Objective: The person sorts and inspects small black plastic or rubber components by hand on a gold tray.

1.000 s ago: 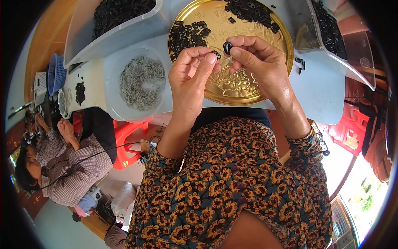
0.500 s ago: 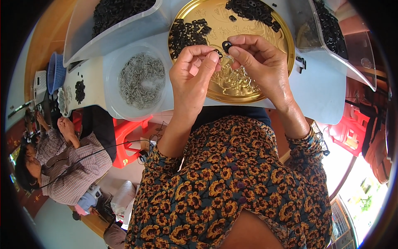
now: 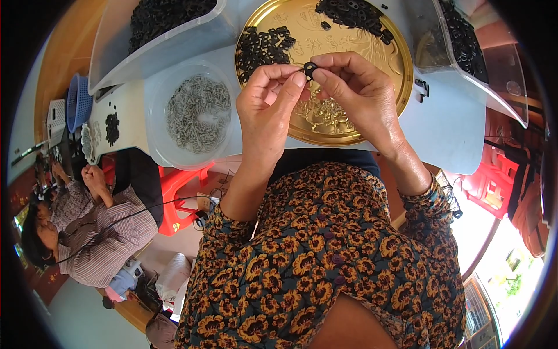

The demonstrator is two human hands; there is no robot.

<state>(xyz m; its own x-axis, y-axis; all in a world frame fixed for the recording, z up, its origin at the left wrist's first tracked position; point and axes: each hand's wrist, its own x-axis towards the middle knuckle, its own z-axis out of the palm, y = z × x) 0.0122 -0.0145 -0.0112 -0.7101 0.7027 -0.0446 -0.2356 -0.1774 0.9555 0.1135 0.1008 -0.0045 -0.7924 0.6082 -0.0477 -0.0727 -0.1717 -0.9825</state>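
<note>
Above the gold round tray (image 3: 381, 107), both my hands meet at the fingertips. My right hand (image 3: 363, 87) pinches a small black oval ring (image 3: 310, 68) between thumb and forefinger. In a similar pinch, my left hand (image 3: 268, 99) holds a smaller black part, mostly hidden behind the thumb and the ring. The two parts overlap or touch; whether they are joined I cannot tell. Black squarish parts (image 3: 264, 49) with holes are heaped on the tray's left side. Black oval rings (image 3: 351, 14) form another pile at its far side.
A clear round tub (image 3: 154, 125) of small silvery metal pieces (image 3: 195, 113) stands left of the tray. Clear bins of black parts (image 3: 168, 20) flank the far side. A few black bits (image 3: 422, 90) lie right of the tray. Another person (image 3: 107, 232) sits at the left.
My right hand has shifted slightly left, bringing the black oval ring against the smaller part in my left hand. The left hand has barely moved.
</note>
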